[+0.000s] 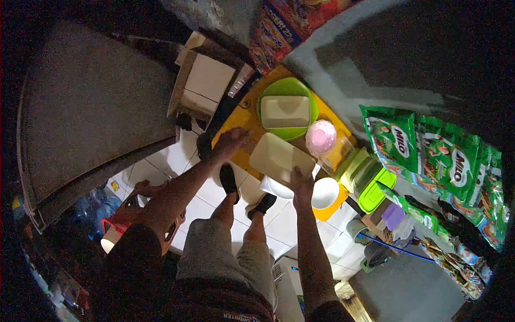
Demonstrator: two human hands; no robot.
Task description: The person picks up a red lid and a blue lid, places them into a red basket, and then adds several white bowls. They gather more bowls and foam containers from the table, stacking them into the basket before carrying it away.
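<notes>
My right hand [302, 185] grips the near edge of a beige rectangular plastic container [279, 158], which is tilted above the yellow table [225, 126]. My left hand [233, 142] is over the table's left side, apart from the container; its fingers are blurred. Beyond the held container, another beige rectangular container [285, 111] sits on a round green plate [289, 86]. A pink bowl-like dish [321, 137] stands to the right of the plate. A white bowl [325, 193] is just right of my right wrist, and another white piece [276, 187] shows partly under the held container.
Clear containers and a lime-green-rimmed box [375, 190] line the table's right side. Green Milo packs [399, 140] hang along the right wall. An open cardboard box [209, 80] stands at the back left. A red crate [126, 214] is on the tiled floor at left.
</notes>
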